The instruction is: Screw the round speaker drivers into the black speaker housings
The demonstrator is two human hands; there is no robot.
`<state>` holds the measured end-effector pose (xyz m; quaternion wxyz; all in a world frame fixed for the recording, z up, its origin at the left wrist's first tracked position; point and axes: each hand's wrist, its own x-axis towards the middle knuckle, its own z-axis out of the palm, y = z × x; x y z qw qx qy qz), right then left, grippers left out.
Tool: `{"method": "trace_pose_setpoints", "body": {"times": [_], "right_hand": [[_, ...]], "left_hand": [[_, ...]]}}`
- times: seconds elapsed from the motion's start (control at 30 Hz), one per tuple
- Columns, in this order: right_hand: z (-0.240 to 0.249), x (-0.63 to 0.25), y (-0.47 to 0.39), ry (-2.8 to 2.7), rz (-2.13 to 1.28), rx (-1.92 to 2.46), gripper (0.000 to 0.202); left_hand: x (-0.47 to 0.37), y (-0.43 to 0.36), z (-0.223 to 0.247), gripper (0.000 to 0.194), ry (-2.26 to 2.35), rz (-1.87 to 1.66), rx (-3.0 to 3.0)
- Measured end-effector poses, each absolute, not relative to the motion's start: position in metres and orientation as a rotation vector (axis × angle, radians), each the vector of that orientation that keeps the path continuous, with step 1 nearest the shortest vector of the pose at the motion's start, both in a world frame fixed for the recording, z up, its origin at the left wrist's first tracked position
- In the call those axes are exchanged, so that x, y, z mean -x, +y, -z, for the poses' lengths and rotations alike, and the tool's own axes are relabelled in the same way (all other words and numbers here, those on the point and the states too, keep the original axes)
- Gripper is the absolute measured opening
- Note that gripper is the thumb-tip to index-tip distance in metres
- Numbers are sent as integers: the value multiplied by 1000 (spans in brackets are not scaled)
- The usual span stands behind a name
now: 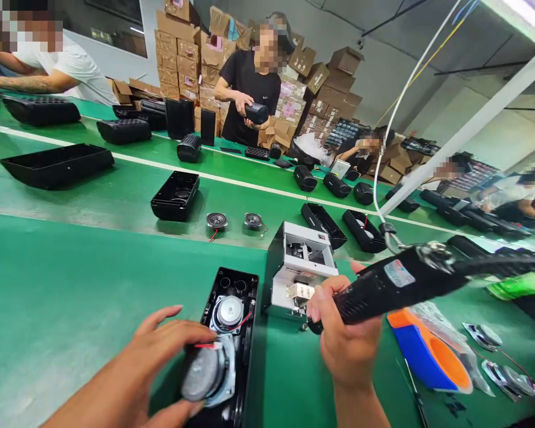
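Note:
Between the thumb and fingers of my left hand (160,356) is a round speaker driver (207,371) with a metal frame, tilted over the near half of a black speaker housing (255,291). A second speaker driver (229,313) with a red wire sits in the housing's far half. My right hand (350,333) is wrapped round a black electric screwdriver (378,285), which hangs from a cable at upper right. Its tip end is by the front of a white and black screw feeder (310,267); whether they touch I cannot tell.
A blue and orange scoop-shaped bin (428,351), a thin screwdriver (414,386) and loose speaker drivers (508,377) lie at right. Beyond the feeder, a green conveyor (129,196) carries several black housings and two small drivers. A person (254,89) opposite holds a black speaker.

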<state>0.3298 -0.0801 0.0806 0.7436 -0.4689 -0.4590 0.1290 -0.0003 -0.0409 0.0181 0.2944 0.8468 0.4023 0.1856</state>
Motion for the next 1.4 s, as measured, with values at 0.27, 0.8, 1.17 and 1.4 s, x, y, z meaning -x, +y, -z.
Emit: {"method": "trace_pose_setpoints", "body": {"times": [0.27, 0.8, 1.17, 1.4], "right_hand": [[-110, -288, -114, -944, -335, 897, 62], [-81, -258, -88, -1063, -572, 794, 49], [-70, -255, -81, -1121, -593, 889, 30], [-52, -253, -84, -1123, -609, 985, 29]], "left_hand": [[-52, -45, -73, 44, 868, -218, -2251], [-59, -38, -51, 49, 784, -234, -2425], [-54, -41, -51, 46, 742, -417, -2599], [-56, -41, -54, 51, 747, -374, -2608]]}}
